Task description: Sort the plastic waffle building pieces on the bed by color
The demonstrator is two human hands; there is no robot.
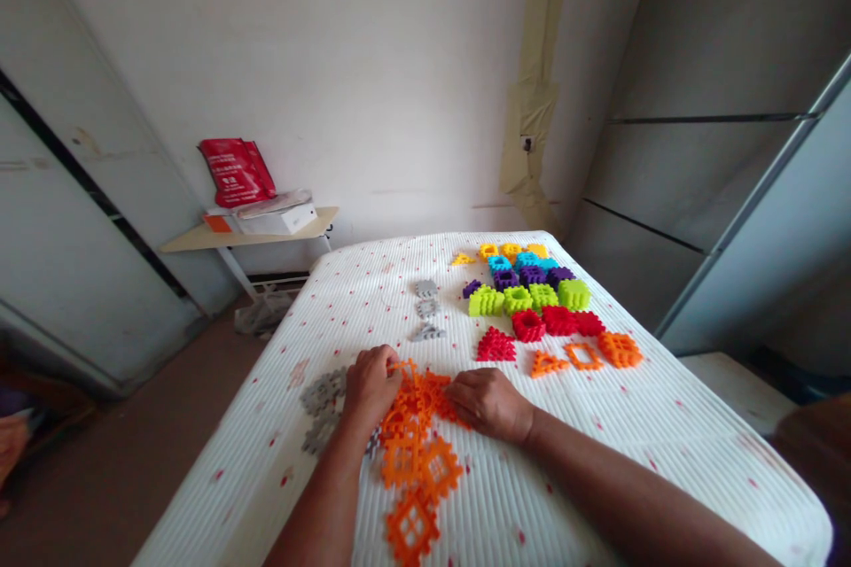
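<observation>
A loose heap of orange interlocking building tiles (pixel 403 459) lies at the near middle of the table, some with window grids. At the heap's upper left, my left hand (pixel 370 385) pinches the edge of an orange tile that is tipped up. My right hand (pixel 493 405) rests at the heap's right side, its fingers curled together onto an orange tile; the fingertips are partly hidden. Grey tiles (pixel 324 399) lie in a pile to the left, partly behind my left forearm. Three grey pieces (pixel 427 308) stand in a short column beyond the heap.
Sorted rows of yellow (pixel 488 251), blue (pixel 498 263), purple (pixel 505 279), green (pixel 517 299), red (pixel 528 325) and orange pieces (pixel 620 349) lie at the right. A white quilted cover (pixel 319 319) drapes the table. A small side table (pixel 192 237) holds a red bag (pixel 236 173).
</observation>
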